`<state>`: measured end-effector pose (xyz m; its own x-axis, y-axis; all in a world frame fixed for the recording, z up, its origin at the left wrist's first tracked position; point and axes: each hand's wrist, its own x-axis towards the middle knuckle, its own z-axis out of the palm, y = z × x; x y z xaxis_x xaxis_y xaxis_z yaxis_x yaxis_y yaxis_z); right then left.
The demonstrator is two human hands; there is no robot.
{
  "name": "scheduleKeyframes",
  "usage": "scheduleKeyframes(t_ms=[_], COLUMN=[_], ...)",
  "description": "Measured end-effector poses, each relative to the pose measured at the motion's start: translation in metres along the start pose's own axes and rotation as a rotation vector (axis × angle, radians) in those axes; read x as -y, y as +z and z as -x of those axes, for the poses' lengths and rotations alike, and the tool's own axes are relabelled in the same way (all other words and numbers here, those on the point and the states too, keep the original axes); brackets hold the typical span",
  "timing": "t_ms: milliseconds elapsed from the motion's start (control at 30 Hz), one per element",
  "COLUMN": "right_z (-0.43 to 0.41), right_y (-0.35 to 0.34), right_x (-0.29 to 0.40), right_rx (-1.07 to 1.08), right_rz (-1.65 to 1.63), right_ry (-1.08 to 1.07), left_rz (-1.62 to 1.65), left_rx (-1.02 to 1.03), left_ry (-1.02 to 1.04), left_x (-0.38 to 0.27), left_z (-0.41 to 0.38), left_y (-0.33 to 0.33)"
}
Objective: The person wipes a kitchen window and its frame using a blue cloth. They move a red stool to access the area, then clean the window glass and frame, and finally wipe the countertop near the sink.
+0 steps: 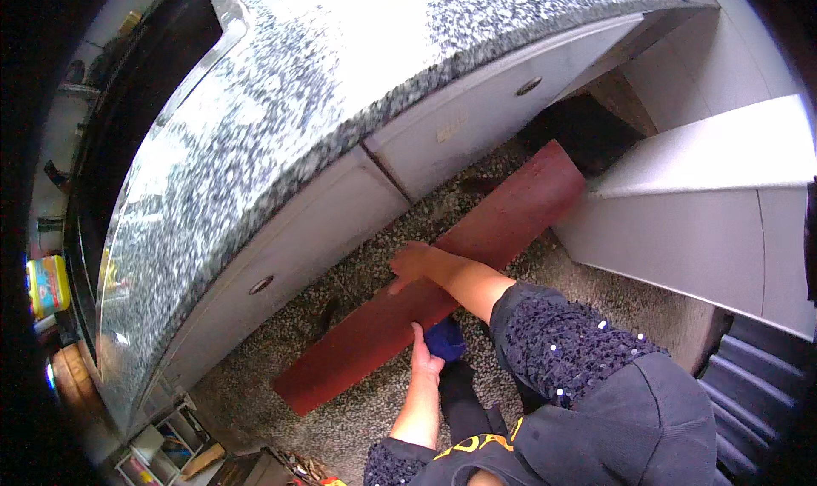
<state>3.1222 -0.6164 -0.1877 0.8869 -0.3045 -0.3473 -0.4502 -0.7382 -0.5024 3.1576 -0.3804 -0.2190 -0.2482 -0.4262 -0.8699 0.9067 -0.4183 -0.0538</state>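
Observation:
A long, flat reddish-brown board (364, 342) lies slantwise in front of me, held low above or against the speckled floor. My right hand (412, 266) reaches across it and grips its far edge, fingers partly hidden beyond the board. Lower down, my left hand (426, 357) holds the near edge with the thumb on top; its other fingers are mostly out of sight underneath. Beside the left hand, a blue shoe or slipper (447, 339) shows at the end of my dark trouser leg (461, 393). The board's upper right end comes close to a white panel.
A granite countertop (274, 128) overhangs light cabinet doors (300, 250) with oval handles. A white cabinet or appliance (676, 230) stands at right, near black corrugated material (753, 384). A small rack (166, 444) is at lower left. Terrazzo floor (255, 403) surrounds the board.

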Motion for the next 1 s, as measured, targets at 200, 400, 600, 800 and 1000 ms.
scheduleKeyframes(t_ms=[200,400,600,800,1000], right_z=[-0.011,0.004,0.066,0.232,0.307], right_y=[-0.044,-0.047,-0.077,-0.199,-0.312], right_x=[-0.026,-0.036,-0.01,0.045,0.056], right_rx=[0.329,0.304,-0.32,-0.613,-0.438], right_rz=[0.024,0.045,-0.071,-0.262,-1.098], right_ry=[0.056,0.085,-0.173,-0.074,0.192], left_rz=[-0.025,-0.171,-0.486,-0.296,-0.671], left_rx=[-0.049,-0.171,-0.381,-0.012,0.396], left_ry=[0.077,0.027,-0.083,0.044,0.368], left_x=[-0.004,-0.009,-0.006,-0.006,-0.007], left_z=[-0.021,-0.037,-0.007,0.139,0.278], left_y=[0.04,0.025,0.026,0.191,0.409])
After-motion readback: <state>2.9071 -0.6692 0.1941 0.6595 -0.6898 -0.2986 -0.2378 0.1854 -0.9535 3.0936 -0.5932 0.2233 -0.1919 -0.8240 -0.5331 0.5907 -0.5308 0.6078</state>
